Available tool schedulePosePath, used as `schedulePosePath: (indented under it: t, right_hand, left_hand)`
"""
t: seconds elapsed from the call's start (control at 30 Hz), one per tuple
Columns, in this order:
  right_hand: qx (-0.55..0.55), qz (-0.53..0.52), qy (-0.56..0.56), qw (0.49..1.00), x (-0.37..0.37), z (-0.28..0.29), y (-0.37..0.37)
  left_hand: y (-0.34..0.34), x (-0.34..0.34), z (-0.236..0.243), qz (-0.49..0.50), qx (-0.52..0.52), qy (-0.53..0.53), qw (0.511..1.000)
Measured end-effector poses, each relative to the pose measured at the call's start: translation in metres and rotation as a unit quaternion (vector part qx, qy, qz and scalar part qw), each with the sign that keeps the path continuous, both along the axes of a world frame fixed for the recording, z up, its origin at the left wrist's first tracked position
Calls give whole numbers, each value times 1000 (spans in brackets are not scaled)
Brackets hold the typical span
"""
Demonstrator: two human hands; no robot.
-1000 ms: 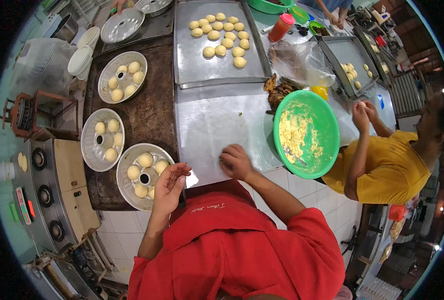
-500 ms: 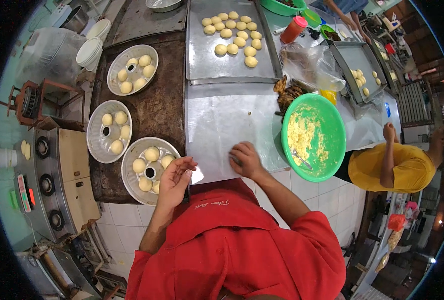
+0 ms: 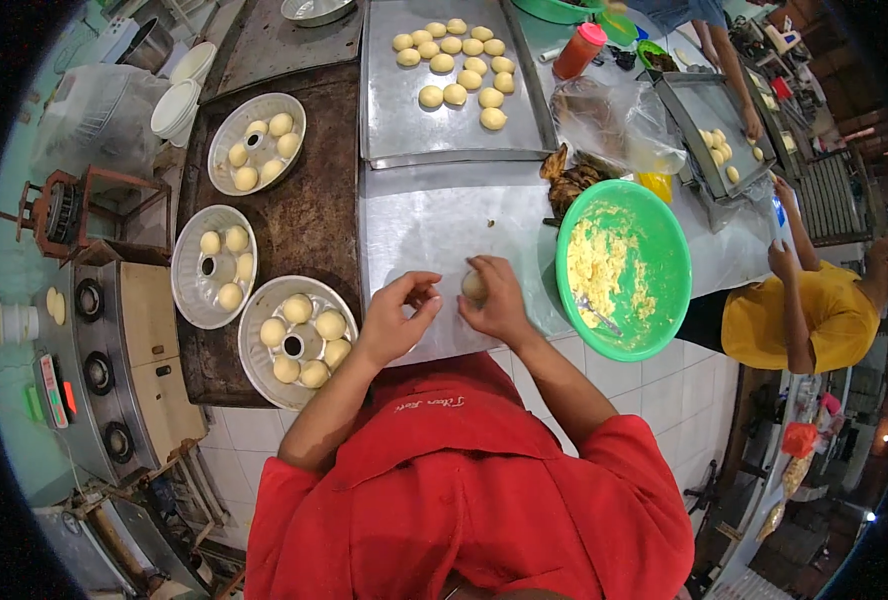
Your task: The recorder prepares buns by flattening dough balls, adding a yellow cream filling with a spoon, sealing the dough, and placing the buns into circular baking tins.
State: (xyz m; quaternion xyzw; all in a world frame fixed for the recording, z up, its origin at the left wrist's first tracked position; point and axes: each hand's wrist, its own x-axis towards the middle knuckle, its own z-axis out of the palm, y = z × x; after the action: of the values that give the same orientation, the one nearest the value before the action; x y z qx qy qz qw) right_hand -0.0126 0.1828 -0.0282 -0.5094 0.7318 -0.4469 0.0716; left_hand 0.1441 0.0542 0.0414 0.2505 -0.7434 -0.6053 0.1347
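Note:
Over the metal worktop, my right hand curls around a pale dough ball, which shows between thumb and fingers. To its left, my left hand hovers with bent fingers and the thumb apart, nothing visible in it. Beside that hand is a fluted ring pan holding several dough balls. Two more ring pans with dough balls, a middle one and a far one, stand behind it. To the right sits a green bowl of crumbly yellow filling with a spoon in it.
A metal tray with several dough balls lies ahead. The ring pans rest on a dark baking sheet. A red-capped bottle, plastic bags and another tray stand at far right. A person in yellow works at right.
My left hand has moved from the nearest ring pan's edge rightward, toward my right hand. My right hand has turned, and the dough ball in it now shows. The view has shifted slightly.

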Motion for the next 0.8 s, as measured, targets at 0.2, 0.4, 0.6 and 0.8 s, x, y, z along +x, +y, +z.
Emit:
schedulePosePath:
  t: [0.2, 0.4, 0.6, 0.8]
  right_hand:
    - [-47, -19, -75, 996, -70, 83, -3]
    - [-18, -58, -38, 997, -162, 105, -46]
    - [112, -14, 36, 993, -221, 71, -105]
    - [231, 74, 213, 947, -256, -5, -177]
  left_hand:
    - [9, -57, -31, -162, -194, -41, 967]
    - [24, -80, -53, -311, -344, -184, 867]
    - [35, -57, -64, -272, -351, -185, 877]
    - [30, -33, -47, -163, -210, -180, 947]
